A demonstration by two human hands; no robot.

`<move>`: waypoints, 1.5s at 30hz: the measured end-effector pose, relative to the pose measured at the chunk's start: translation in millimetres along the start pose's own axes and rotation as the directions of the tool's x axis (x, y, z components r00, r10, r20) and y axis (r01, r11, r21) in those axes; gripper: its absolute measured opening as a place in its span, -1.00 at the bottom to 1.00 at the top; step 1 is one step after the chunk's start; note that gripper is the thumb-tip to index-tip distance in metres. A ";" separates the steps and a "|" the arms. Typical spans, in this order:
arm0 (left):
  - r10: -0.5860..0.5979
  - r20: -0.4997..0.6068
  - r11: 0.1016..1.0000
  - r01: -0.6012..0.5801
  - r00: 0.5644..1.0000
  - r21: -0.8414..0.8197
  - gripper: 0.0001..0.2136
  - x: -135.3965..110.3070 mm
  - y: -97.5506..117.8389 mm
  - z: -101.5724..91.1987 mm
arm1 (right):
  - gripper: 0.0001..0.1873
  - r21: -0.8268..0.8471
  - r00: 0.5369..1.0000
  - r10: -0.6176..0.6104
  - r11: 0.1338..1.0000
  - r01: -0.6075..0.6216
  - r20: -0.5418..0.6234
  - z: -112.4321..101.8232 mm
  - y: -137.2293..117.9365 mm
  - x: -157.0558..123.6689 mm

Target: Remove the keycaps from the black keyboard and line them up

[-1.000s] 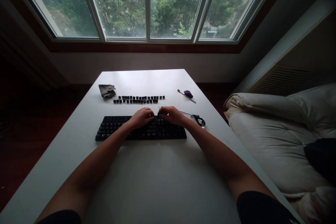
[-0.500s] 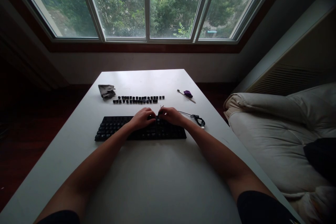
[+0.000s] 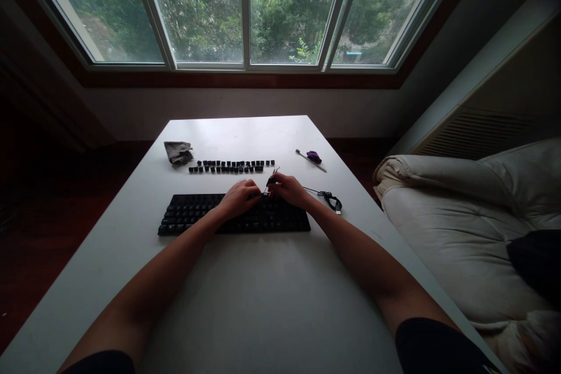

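Observation:
A black keyboard (image 3: 188, 214) lies across the white table, its middle and upper right partly covered by my hands. Over its upper middle, my left hand (image 3: 239, 198) rests with fingers curled together against the keyboard; their tips are partly hidden. My right hand (image 3: 287, 190), just to the right, is closed on a small dark keycap puller (image 3: 271, 180) with thin wire ends, held tilted above the keys. Beyond the keyboard, several loose black keycaps (image 3: 225, 169) stand in two rows. Whether a keycap sits in the puller's wires is too small to tell.
A crumpled grey cloth (image 3: 178, 152) lies left of the keycap rows. To the right are a thin brush (image 3: 311, 160), a purple bundle (image 3: 314, 156) and a coiled USB cable (image 3: 332, 201). A pale sofa (image 3: 442, 228) stands beside the table (image 3: 263, 304).
My right hand has risen slightly, lifting the keycap puller up from the keys and tilting it. My left hand has shifted slightly, its fingers drawn closer together.

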State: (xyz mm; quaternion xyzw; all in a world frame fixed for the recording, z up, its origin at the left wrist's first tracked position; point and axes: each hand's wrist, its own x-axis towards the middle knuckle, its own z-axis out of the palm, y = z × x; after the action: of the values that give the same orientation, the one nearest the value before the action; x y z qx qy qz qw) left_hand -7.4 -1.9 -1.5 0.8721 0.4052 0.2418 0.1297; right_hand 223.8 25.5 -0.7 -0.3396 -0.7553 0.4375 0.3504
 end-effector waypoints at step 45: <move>0.035 -0.094 0.998 -0.040 0.995 -0.057 -0.75 -2.1 11.5 -5.3 | -0.70 0.255 0.949 0.197 0.958 -0.132 -0.246 18.6 -11.3 2.1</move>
State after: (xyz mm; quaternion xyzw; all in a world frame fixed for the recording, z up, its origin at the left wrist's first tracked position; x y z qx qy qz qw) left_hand -3.9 -10.7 7.1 0.8631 0.3871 0.2965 0.1316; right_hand 205.0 15.0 3.1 -0.4140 -0.6122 0.5017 0.4496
